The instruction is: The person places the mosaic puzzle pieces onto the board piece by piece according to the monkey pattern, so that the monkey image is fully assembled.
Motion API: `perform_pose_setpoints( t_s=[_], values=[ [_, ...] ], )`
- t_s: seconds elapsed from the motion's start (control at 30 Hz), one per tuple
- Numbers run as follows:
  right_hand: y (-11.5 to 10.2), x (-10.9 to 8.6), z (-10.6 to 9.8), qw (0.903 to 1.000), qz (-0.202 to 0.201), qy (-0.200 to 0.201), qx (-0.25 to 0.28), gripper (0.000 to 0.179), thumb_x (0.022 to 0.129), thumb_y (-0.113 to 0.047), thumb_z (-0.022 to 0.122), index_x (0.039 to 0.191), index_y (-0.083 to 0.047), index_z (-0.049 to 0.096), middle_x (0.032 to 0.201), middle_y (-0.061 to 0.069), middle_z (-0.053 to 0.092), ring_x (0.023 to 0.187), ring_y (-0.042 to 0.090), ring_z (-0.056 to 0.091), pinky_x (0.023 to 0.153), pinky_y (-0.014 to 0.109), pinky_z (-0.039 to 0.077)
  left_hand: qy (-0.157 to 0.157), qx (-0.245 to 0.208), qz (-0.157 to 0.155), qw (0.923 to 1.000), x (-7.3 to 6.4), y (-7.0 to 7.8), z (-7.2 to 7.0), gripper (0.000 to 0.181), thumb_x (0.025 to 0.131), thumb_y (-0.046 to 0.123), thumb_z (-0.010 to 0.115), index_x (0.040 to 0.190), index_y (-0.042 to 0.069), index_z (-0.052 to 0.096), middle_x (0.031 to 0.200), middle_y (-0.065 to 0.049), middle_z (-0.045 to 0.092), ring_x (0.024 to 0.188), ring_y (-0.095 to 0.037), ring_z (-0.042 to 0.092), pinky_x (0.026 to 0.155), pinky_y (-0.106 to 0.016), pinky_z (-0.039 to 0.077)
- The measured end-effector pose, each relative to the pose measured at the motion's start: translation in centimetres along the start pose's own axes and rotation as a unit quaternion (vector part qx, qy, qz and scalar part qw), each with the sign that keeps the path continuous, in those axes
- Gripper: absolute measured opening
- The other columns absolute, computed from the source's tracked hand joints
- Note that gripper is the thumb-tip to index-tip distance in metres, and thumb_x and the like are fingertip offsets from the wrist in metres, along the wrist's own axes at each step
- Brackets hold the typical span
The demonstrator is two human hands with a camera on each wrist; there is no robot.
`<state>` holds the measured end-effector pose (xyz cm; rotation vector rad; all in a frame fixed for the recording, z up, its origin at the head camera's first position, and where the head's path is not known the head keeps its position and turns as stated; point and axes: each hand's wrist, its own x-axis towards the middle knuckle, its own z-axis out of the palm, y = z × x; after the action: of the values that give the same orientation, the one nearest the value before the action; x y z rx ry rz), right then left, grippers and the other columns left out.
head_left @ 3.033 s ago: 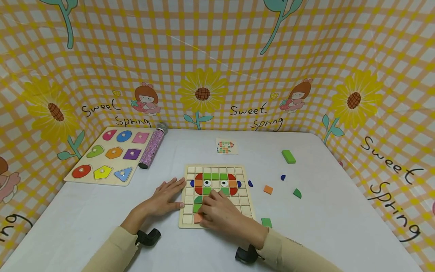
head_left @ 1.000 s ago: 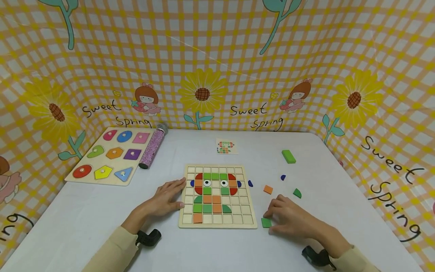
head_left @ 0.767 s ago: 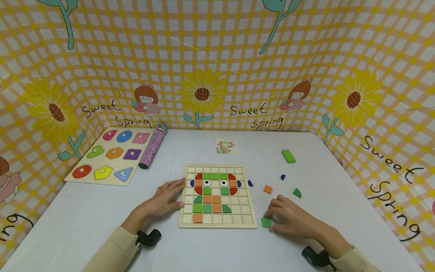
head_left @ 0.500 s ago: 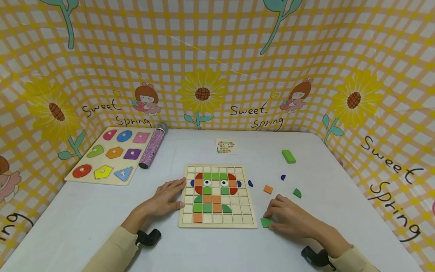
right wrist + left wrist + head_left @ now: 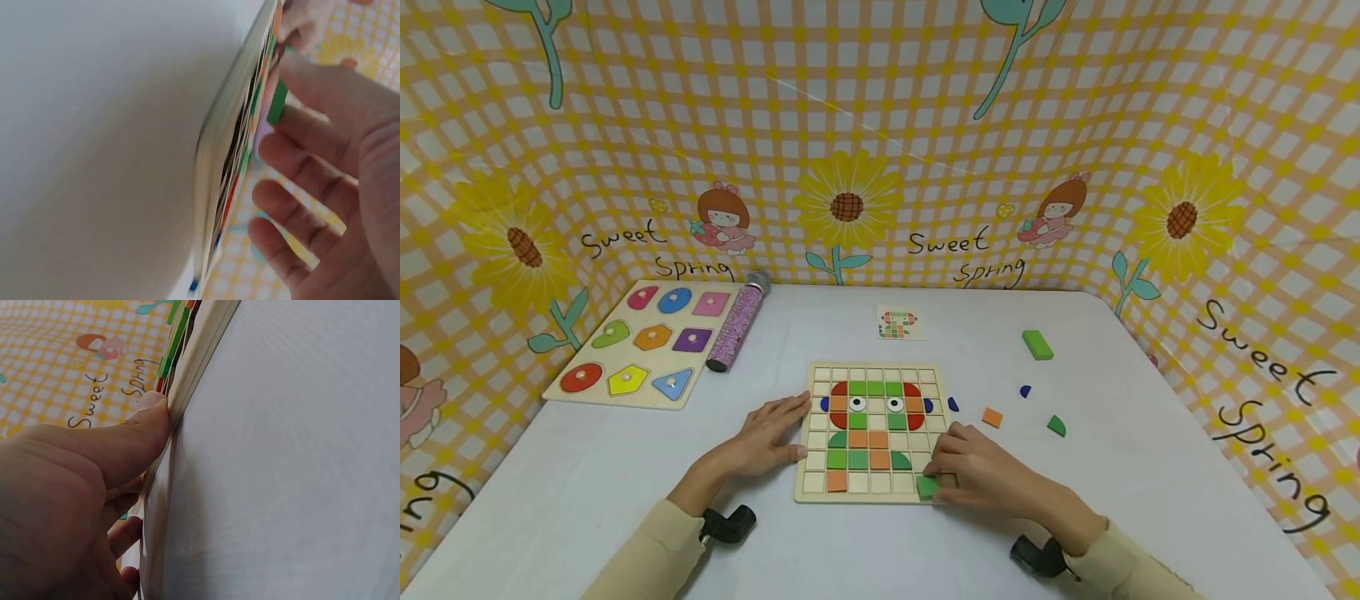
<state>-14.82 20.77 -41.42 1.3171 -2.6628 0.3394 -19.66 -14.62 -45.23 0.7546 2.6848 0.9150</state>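
Note:
A wooden grid board (image 5: 880, 499) lies on the white table, with coloured tiles forming a face with two eyes and part of a body below it. My right hand (image 5: 981, 471) pinches a green square tile (image 5: 927, 487) between thumb and index finger, over the board's lower right corner. In the right wrist view the tile (image 5: 278, 103) is tilted just above the board, and the other fingers are spread. Fingers extended, my left hand (image 5: 763, 437) rests against the board's left edge; its thumb (image 5: 140, 428) touches that edge in the left wrist view.
Loose to the right lie an orange square (image 5: 992, 417), a green quarter-circle (image 5: 1056, 426), two blue half-circles (image 5: 953, 404) and a green block (image 5: 1037, 345). A pattern card (image 5: 901, 322) lies behind the board. A shape puzzle (image 5: 681, 400) and a glittery microphone (image 5: 735, 325) are at the left.
My right hand left the board, took the green square tile from the table at the right, and carried it left over the board's lower right corner. My left hand stayed put.

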Motion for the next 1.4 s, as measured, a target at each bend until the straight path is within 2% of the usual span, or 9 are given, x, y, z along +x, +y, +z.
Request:
perform_pose_setpoints(
  t_s=[0.27,0.43,0.53,0.67,0.8,0.93,1.4],
  values=[
    [-2.5,3.8,1.6,0.9989,-0.001,-0.018,-0.043,0.028,0.076,-0.039,0.075,0.097,-0.021,0.072,0.093,-0.009,0.062,0.093,0.01,0.047,0.083,0.028,0.045,0.0,-0.001,0.0,1.0,0.0,0.2,-0.1,0.071,0.09,0.027,0.062,0.148,0.006,0.027,0.159,-0.009,0.019,0.144,-0.036,0.017,0.115,-0.058,0.014],
    [-3.8,5.3,2.1,0.9975,-0.01,-0.009,-0.07,0.027,0.076,-0.041,0.075,0.095,-0.021,0.072,0.092,-0.008,0.061,0.091,0.012,0.045,0.08,0.028,0.044,-0.001,0.001,0.001,1.0,0.0,0.1,0.0,0.07,0.09,0.028,0.062,0.148,0.007,0.028,0.159,-0.008,0.019,0.144,-0.036,0.017,0.115,-0.058,0.015],
    [-4.3,5.9,2.4,0.9965,-0.007,-0.012,-0.082,0.027,0.077,-0.041,0.074,0.095,-0.021,0.072,0.093,-0.008,0.061,0.09,0.013,0.044,0.083,0.031,0.046,0.0,0.001,0.004,1.0,0.1,-0.1,0.1,0.07,0.09,0.028,0.062,0.148,0.006,0.028,0.159,-0.008,0.02,0.143,-0.036,0.017,0.114,-0.059,0.015],
    [-4.8,6.6,2.6,0.995,-0.004,-0.022,-0.097,0.028,0.079,-0.043,0.072,0.096,-0.022,0.072,0.095,-0.007,0.061,0.091,0.013,0.044,0.088,0.035,0.047,-0.001,0.001,0.003,1.0,0.1,-0.2,0.1,0.071,0.09,0.028,0.062,0.148,0.007,0.028,0.159,-0.008,0.019,0.144,-0.036,0.017,0.115,-0.059,0.015],
    [-5.1,7.1,2.8,0.9942,-0.008,-0.017,-0.105,0.028,0.079,-0.044,0.072,0.096,-0.022,0.072,0.093,-0.008,0.061,0.09,0.013,0.044,0.083,0.031,0.044,0.0,0.001,0.006,1.0,0.1,-0.2,0.1,0.071,0.09,0.027,0.062,0.148,0.007,0.028,0.159,-0.008,0.019,0.144,-0.036,0.017,0.115,-0.058,0.014],
    [-5.2,7.4,3.0,0.9935,-0.01,-0.01,-0.113,0.028,0.078,-0.044,0.072,0.094,-0.022,0.073,0.092,-0.008,0.061,0.089,0.013,0.044,0.084,0.032,0.045,0.001,0.004,0.009,1.0,0.1,-0.4,0.1,0.071,0.09,0.029,0.062,0.148,0.007,0.028,0.159,-0.008,0.02,0.143,-0.036,0.018,0.114,-0.059,0.015],
    [-5.1,7.2,3.1,0.9955,0.018,-0.025,-0.089,0.026,0.08,-0.041,0.071,0.096,-0.022,0.073,0.094,-0.008,0.062,0.09,0.013,0.044,0.088,0.036,0.046,0.001,0.003,0.003,1.0,0.1,-0.5,0.2,0.072,0.09,0.03,0.062,0.149,0.008,0.028,0.159,-0.007,0.019,0.144,-0.035,0.017,0.115,-0.059,0.015]
  ],
)
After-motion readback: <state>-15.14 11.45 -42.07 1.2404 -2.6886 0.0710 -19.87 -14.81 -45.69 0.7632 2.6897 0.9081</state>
